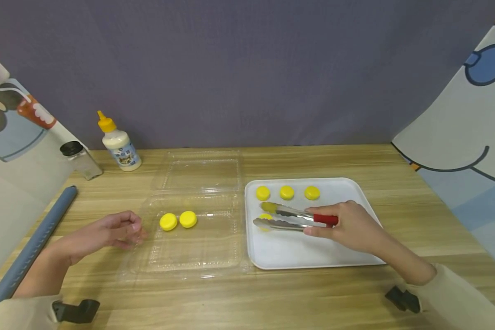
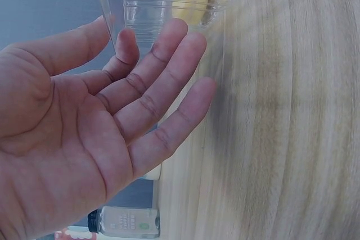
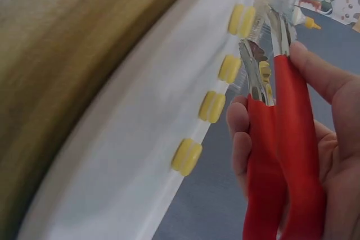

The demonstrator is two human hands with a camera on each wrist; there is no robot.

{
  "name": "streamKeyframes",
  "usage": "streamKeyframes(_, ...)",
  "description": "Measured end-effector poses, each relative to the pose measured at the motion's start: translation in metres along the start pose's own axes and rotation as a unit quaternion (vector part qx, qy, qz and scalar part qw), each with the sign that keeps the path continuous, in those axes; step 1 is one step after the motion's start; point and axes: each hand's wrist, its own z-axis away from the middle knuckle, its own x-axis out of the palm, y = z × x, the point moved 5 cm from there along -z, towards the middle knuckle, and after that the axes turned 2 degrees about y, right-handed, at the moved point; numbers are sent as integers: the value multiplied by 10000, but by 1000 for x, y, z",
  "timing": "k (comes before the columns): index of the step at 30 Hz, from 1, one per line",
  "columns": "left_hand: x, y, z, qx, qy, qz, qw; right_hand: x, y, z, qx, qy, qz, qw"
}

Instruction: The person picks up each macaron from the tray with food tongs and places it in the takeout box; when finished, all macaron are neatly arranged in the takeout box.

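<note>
My right hand [image 1: 350, 227] grips a pair of tongs [image 3: 292, 127] by its red handles. The metal arms are spread, and their tips lie over a yellow macaron [image 1: 266, 216] in the white tray [image 1: 305, 252], partly covering it in the head view. Three more macarons [image 1: 286, 192] sit in a row along the tray's far side. My left hand [image 1: 113, 230] pinches the left rim of a clear plastic box [image 1: 189, 256] between thumb and index finger, other fingers extended. Inside the box, two yellow macarons [image 1: 178, 220] lie side by side; its lid [image 1: 204, 172] is folded back.
A squeeze bottle [image 1: 121, 149] with a yellow cap and a black-capped jar [image 1: 81, 160] stand at the back left. A long grey-blue bar [image 1: 33, 247] lies along the left table edge. A dark cloth wall [image 1: 247, 78] closes off the back.
</note>
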Motion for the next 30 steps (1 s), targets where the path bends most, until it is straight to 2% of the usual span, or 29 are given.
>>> streamKeyframes(9, 0, 0, 0, -20, -30, 33, 10000, 8, 6, 0, 126, -74, -28, 9999)
streamKeyframes(30, 1, -1, 1, 21, -43, 47, 10000, 14, 3, 2, -83, 309, 276, 9991)
